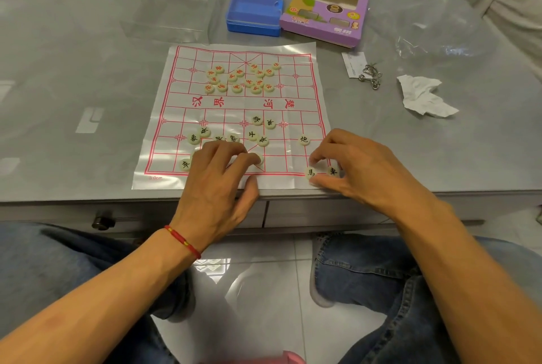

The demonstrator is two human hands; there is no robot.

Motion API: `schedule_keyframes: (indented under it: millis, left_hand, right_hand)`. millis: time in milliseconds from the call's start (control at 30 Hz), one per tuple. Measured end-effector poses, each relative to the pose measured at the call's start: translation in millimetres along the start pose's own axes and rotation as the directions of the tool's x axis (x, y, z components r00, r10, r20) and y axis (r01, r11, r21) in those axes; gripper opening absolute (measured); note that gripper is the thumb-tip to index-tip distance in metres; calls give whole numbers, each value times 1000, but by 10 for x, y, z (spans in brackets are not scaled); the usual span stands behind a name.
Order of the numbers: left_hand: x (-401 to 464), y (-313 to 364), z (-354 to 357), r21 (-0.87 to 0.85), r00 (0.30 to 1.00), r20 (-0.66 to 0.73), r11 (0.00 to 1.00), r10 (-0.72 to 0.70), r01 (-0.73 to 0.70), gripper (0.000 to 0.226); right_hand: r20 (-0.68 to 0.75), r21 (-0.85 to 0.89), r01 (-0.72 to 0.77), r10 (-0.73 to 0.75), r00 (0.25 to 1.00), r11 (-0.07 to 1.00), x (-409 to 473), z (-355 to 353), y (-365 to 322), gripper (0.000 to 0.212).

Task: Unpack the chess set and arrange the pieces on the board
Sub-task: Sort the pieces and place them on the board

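Observation:
A thin plastic xiangqi board [302,76] with red lines lies on the grey table. Several red-lettered pieces [234,77] sit bunched on its far half. Black-lettered pieces [258,129] lie scattered over the near half, one alone at the right [304,139]. My left hand [223,176] rests on the near rows, its fingertips on a disc [259,159] near the middle of the bottom rows. My right hand [352,164] pinches a black piece [311,173] at the bottom right corner, beside another piece [333,171].
Behind the board stand a blue plastic case [253,10], a purple cardboard box [325,9] and a clear plastic lid [176,6]. To the right lie metal ring puzzles [370,75], a crumpled tissue [422,95] and a clear bag [434,32]. The table's edge runs just under my hands.

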State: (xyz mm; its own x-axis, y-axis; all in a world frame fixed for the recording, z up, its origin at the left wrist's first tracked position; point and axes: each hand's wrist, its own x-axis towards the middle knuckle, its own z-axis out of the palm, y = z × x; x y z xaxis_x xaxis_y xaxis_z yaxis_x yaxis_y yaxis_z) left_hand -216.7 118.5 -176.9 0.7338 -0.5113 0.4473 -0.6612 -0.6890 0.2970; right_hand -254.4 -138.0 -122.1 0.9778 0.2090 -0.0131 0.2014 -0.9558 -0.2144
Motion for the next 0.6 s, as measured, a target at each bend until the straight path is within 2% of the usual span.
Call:
schedule_keyframes:
  millis: [133,333,467,600]
  left_hand:
    - [-6,-11,-27,-18,1000,-17,1000,-10,10,27]
    - [20,-75,-97,-55,993,-67,994,-99,96,33]
    - [27,-157,-157,-60,981,-114,987,-157,151,31]
    - [0,-247,-224,-50,970,-128,978,-206,201,30]
  right_hand:
    - [16,8,3,-3,1000,1000,19,17,18,34]
    - [46,-2,-3,3,999,1000,35,1,4,39]
    - [-43,15,9,-9,999,1000,89,-20,-94,41]
    - [-102,23,89,-86,991,996,312,23,-420,37]
